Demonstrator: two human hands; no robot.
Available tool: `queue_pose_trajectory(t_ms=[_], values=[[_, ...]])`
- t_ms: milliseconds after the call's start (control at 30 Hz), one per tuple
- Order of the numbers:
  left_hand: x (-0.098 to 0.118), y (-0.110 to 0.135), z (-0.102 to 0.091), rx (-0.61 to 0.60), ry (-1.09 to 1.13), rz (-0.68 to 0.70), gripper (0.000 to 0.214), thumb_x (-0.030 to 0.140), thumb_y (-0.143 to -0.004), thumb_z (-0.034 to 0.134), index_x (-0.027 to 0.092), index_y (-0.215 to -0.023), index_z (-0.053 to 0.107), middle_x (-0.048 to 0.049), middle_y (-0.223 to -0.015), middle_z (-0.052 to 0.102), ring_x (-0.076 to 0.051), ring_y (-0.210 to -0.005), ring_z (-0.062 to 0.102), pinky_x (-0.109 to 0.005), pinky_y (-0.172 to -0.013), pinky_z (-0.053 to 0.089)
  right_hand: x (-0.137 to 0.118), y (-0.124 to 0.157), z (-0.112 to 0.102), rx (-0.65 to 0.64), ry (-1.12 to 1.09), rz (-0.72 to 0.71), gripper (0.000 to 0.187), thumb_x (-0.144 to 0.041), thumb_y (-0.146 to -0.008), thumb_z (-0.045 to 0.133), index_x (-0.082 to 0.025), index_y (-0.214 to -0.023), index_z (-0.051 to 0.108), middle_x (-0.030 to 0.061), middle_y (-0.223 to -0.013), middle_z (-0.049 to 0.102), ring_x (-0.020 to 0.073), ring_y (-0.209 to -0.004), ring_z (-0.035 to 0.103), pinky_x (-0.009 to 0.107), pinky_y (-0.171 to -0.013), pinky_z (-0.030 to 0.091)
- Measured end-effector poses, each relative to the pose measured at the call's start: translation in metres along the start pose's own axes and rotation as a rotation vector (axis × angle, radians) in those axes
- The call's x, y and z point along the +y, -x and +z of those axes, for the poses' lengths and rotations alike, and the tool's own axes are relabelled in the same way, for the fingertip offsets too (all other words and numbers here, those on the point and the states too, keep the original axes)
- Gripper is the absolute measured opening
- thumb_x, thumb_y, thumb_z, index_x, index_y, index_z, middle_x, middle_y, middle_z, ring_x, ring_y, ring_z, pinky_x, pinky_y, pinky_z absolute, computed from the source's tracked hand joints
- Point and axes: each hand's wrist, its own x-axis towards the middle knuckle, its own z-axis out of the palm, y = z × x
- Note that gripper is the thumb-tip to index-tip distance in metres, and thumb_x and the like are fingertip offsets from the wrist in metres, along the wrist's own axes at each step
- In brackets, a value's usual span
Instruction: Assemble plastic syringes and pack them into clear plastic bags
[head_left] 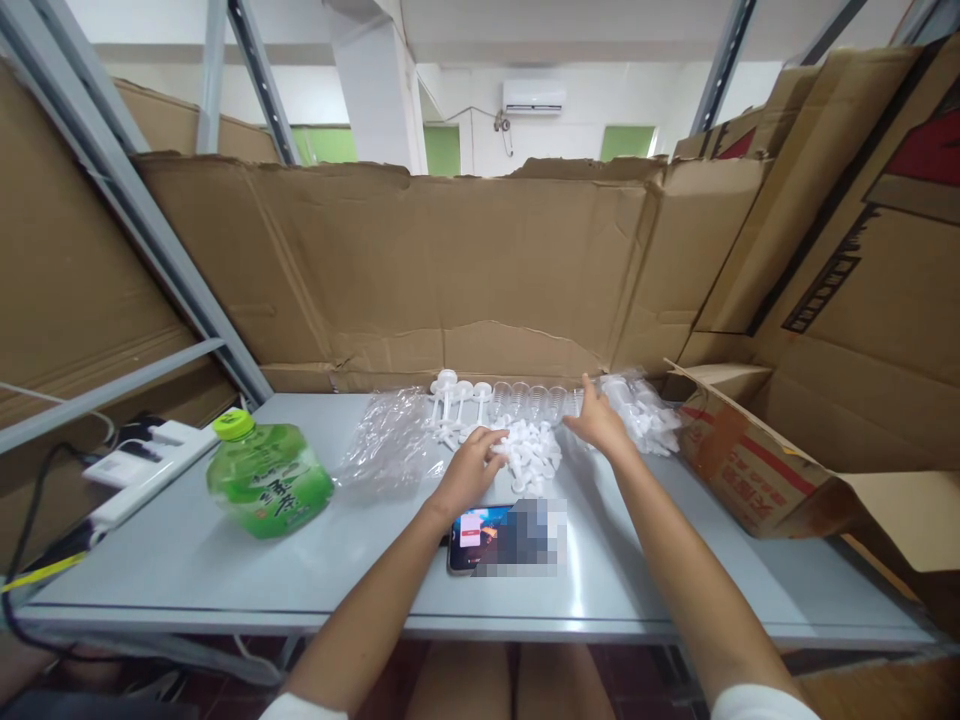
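A pile of small white plastic parts (534, 455) lies on the grey table (225, 560) in front of me. My left hand (471, 465) rests at the pile's left edge, fingers curled onto a few pieces. My right hand (596, 418) reaches past the pile with fingers stretched toward a row of clear plastic cups (536, 400) at the back. White upright plunger-like parts (450, 400) stand left of the cups. A clear bag of more white parts (645, 415) lies just right of my right hand.
A phone (491, 540) with a lit screen lies near the front edge. A green bottle (266, 480) lies at left, beside a white power strip (146, 465). An empty clear bag (386, 440) sits left of the pile. An open cardboard box (757, 470) stands at right; cardboard walls surround the table.
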Motion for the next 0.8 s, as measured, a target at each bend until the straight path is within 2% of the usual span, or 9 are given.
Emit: queue_pose_trajectory(t_ms=[67, 100, 167, 233, 367, 433, 533, 667, 800], values=[[0.004, 0.000, 0.000, 0.021, 0.059, -0.011, 0.022, 0.023, -0.078, 0.055, 0.021, -0.099, 0.063, -0.0032, -0.091, 0.054, -0.013, -0.076, 0.055, -0.028, -0.078, 0.043, -0.003, 0.014, -0.006, 0.122, -0.325, -0.172, 0.080, -0.029, -0.069, 0.055, -0.020, -0.138, 0.015, 0.0183, -0.128, 0.040, 0.0272, -0.098, 0.056, 0.038, -0.078, 0.045], [0.006, 0.001, 0.000, 0.029, 0.110, -0.015, 0.019, 0.026, -0.078, 0.056, 0.021, -0.094, 0.064, -0.0036, -0.091, 0.055, -0.013, -0.078, 0.055, -0.027, -0.078, 0.043, -0.004, 0.021, -0.007, 0.108, -0.502, -0.230, 0.076, -0.027, -0.067, 0.057, -0.021, -0.134, 0.022, 0.0152, -0.125, 0.044, 0.0255, -0.097, 0.056, 0.037, -0.076, 0.046], [0.011, 0.002, 0.002, 0.028, 0.270, -0.048, 0.019, 0.030, -0.077, 0.058, 0.020, -0.092, 0.064, -0.0043, -0.091, 0.058, -0.014, -0.078, 0.057, -0.027, -0.075, 0.044, -0.007, 0.035, -0.006, 0.015, -0.846, -0.320, 0.062, -0.024, -0.064, 0.059, -0.024, -0.121, 0.037, 0.0090, -0.116, 0.049, 0.0214, -0.092, 0.056, 0.034, -0.074, 0.047], [0.014, 0.002, 0.005, 0.004, 0.473, -0.110, 0.022, 0.031, -0.075, 0.060, 0.018, -0.094, 0.061, -0.0042, -0.089, 0.060, -0.014, -0.076, 0.060, -0.026, -0.073, 0.044, -0.009, 0.046, 0.001, -0.075, -1.117, -0.380, 0.052, -0.022, -0.061, 0.064, -0.026, -0.109, 0.042, 0.0031, -0.106, 0.052, 0.0176, -0.087, 0.056, 0.030, -0.073, 0.047], [0.013, 0.001, 0.008, 0.034, 0.742, -0.211, 0.029, 0.030, -0.070, 0.066, 0.016, -0.094, 0.058, -0.0042, -0.091, 0.060, -0.017, -0.078, 0.065, -0.027, -0.073, 0.045, -0.009, 0.059, 0.022, -0.177, -1.346, -0.377, 0.045, -0.024, -0.061, 0.070, -0.026, -0.097, 0.043, -0.0017, -0.089, 0.054, 0.0148, -0.079, 0.056, 0.028, -0.070, 0.046], [0.012, -0.001, 0.006, 0.092, 0.777, -0.229, 0.030, 0.031, -0.069, 0.067, 0.015, -0.093, 0.059, -0.0044, -0.088, 0.062, -0.017, -0.077, 0.065, -0.027, -0.073, 0.046, -0.007, 0.061, 0.030, -0.167, -1.331, -0.388, 0.045, -0.025, -0.059, 0.072, -0.026, -0.093, 0.042, -0.0015, -0.091, 0.053, 0.0149, -0.080, 0.055, 0.028, -0.069, 0.046], [0.010, -0.002, 0.003, 0.131, 0.765, -0.213, 0.028, 0.032, -0.068, 0.068, 0.014, -0.089, 0.062, -0.0040, -0.083, 0.064, -0.015, -0.075, 0.063, -0.027, -0.074, 0.046, -0.002, 0.063, 0.033, -0.091, -1.107, -0.486, 0.043, -0.026, -0.059, 0.074, -0.024, -0.089, 0.042, 0.0000, -0.093, 0.052, 0.0169, -0.084, 0.054, 0.030, -0.071, 0.045], [0.007, -0.003, 0.001, 0.118, 0.714, -0.208, 0.027, 0.030, -0.065, 0.070, 0.013, -0.086, 0.064, -0.0037, -0.082, 0.065, -0.014, -0.073, 0.061, -0.027, -0.075, 0.047, 0.005, 0.064, 0.030, 0.100, -0.725, -0.630, 0.034, -0.030, -0.068, 0.068, -0.022, -0.093, 0.047, 0.0038, -0.094, 0.053, 0.0210, -0.091, 0.052, 0.034, -0.078, 0.043], [0.004, -0.004, 0.000, 0.099, 0.676, -0.242, 0.032, 0.034, -0.065, 0.069, 0.012, -0.087, 0.064, -0.0046, -0.080, 0.066, -0.014, -0.069, 0.061, -0.028, -0.072, 0.048, 0.006, 0.068, 0.031, 0.209, -0.529, -0.695, 0.031, -0.036, -0.071, 0.065, -0.021, -0.093, 0.050, 0.0058, -0.092, 0.054, 0.0226, -0.086, 0.053, 0.035, -0.074, 0.044]])
